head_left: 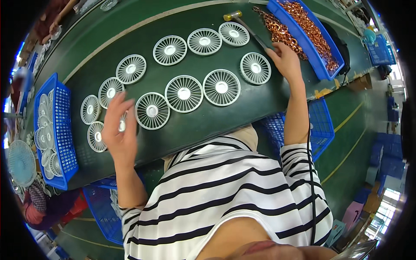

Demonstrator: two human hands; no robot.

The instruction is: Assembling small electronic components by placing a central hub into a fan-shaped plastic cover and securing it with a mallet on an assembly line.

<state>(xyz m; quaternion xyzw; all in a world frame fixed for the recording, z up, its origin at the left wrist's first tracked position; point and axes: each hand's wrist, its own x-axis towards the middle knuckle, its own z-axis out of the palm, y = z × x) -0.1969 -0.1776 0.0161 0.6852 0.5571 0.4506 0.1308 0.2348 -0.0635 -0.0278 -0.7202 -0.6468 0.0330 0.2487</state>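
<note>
Here, round white discs, thin-spoked, bright-hubbed, left hand loosely spread, empty, right hand gripping yellow-headed hammer.

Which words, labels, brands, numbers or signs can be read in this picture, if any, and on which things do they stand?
None: no text can be read.
White spoked discs: no legible marking.
Hammer: no legible marking.
Blue tray and blue basket: no legible label.
Striped shirt: only stripes, no words visible.
Background: too small and blurred to tell.
</note>
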